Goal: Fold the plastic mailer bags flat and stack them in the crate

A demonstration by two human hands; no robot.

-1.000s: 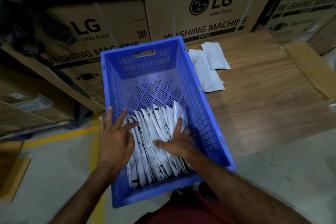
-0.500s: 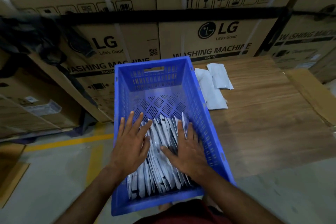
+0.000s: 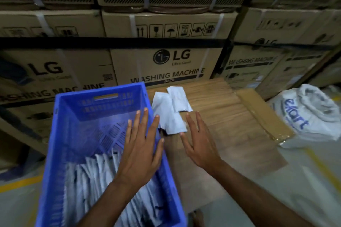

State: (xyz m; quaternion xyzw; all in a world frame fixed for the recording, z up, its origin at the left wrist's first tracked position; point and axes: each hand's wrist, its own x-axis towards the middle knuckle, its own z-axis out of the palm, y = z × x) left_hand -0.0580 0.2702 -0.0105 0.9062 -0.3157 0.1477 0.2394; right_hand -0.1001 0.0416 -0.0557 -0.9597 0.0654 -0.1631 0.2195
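A blue plastic crate [image 3: 62, 134] stands on the floor at the left, with several folded white mailer bags [image 3: 88, 186] standing on edge in its near half. Two flat white mailer bags [image 3: 171, 116] lie overlapping on the wooden board [image 3: 230, 116] just right of the crate. My left hand [image 3: 142, 149] hovers open over the crate's right wall, fingers spread and pointing at those bags. My right hand [image 3: 199, 142] is open above the board, its fingertips just short of the nearer bag. Neither hand holds anything.
Stacked cardboard washing machine boxes [image 3: 166, 64] form a wall behind the crate and board. A flattened cardboard sheet [image 3: 262, 112] lies at the board's right edge. A large white sack [image 3: 310, 116] with blue lettering sits on the floor at the far right.
Both hands have lifted out of the crate and off the stacked bags, moving up and right toward the two bags on the board. The view has tilted upward.
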